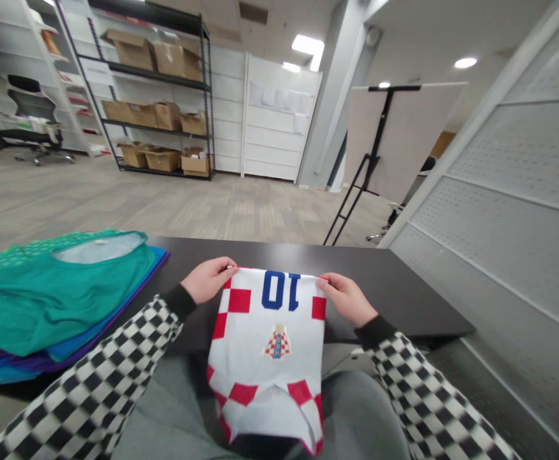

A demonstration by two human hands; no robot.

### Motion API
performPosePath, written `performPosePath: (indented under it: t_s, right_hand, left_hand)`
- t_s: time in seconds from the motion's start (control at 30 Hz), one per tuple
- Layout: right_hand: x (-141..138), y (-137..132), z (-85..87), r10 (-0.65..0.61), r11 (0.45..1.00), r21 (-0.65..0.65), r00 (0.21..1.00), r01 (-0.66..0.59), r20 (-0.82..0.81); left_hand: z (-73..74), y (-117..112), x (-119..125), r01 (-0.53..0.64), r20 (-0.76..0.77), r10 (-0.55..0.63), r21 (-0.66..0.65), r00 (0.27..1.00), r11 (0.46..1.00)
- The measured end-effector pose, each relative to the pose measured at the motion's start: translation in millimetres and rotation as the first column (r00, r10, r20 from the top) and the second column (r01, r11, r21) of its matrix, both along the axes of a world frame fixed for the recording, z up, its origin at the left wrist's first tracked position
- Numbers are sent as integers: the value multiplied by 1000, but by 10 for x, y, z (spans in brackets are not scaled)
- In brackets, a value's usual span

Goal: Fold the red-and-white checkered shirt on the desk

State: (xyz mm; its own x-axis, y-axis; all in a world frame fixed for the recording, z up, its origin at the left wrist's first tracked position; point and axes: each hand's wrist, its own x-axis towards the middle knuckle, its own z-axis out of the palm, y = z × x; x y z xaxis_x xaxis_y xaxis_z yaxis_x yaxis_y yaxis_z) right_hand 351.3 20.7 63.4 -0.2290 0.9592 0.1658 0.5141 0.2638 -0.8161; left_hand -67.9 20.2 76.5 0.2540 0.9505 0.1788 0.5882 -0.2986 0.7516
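A white jersey [269, 370] with red checks, a blue number 10 and a crest hangs from the table's near edge toward my lap. It is folded narrow, with the number upside down from where I sit. My left hand [211, 279] pinches its far left corner, and my right hand [347, 298] pinches the far right corner. The far edge is stretched straight between them, just over the black table [356, 262]. The near end droops over my knees.
To the left lies a pile of clothes, a green shirt [68, 294] on top of blue and purple ones. A black shelf rack [159, 70] with cardboard boxes stands at the back. A board on a black stand [377, 147] and a grey partition [513, 166] are on the right.
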Motion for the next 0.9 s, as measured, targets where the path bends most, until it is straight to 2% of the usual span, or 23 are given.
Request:
performPosePath:
  t_s: [0.07, 0.13, 0.2, 0.27, 0.37, 0.5, 0.6, 0.67, 0.73, 0.8, 0.83, 0.9]
  right_hand:
    - [-75, 410, -237, -63, 995, 92, 976, 45, 210]
    - [-118, 716, -446, -115, 983, 178, 906, 44, 408]
    - [-125, 931, -603, -150, 975, 221, 838, 37, 524]
    - [-102, 1095, -701, -181, 969, 243, 803, 46, 568]
    - [-51, 1335, -765, -201, 964, 262, 790, 53, 580]
    - [8, 1710, -791, -195, 966, 251, 791, 54, 579]
    - [18, 1954, -754, -187, 966, 255, 808, 47, 559]
    - [-51, 2052, -670, -182, 942, 336, 849, 7, 495]
    - [-230, 2076, -550, -101, 890, 443, 902, -106, 419]
    - [-512, 2021, -443, 96, 818, 488, 909, -303, 405]
    - [-671, 1970, -409, 222, 772, 471, 875, -427, 430]
    - [-962, 1854, -401, 453, 655, 367, 731, -661, 510]
  left_hand:
    - [-208, 447, 80, -17, -236, 24, 33, 971, 999]
    - [-407, 790, 148, -36, -390, 53, 51, 919, 998]
    - [-571, 1039, 185, -47, -435, 71, 65, 898, 997]
    - [-684, 1232, 184, -43, -449, 83, 98, 890, 994]
    - [-756, 1508, 141, -26, -478, 99, 155, 873, 987]
    - [-761, 1874, 114, -34, -480, 113, 171, 870, 985]
    - [-761, 2054, 132, -136, -482, 211, 186, 850, 973]
    - [-762, 2108, 143, -218, -470, 291, 204, 833, 954]
    - [-761, 2127, 145, -283, -440, 351, 214, 827, 935]
    - [-765, 2132, 136, -328, -390, 386, 208, 836, 921]
    - [-771, 2136, 129, -347, -358, 398, 201, 845, 916]
    - [-793, 2151, 111, -375, -287, 415, 186, 863, 908]
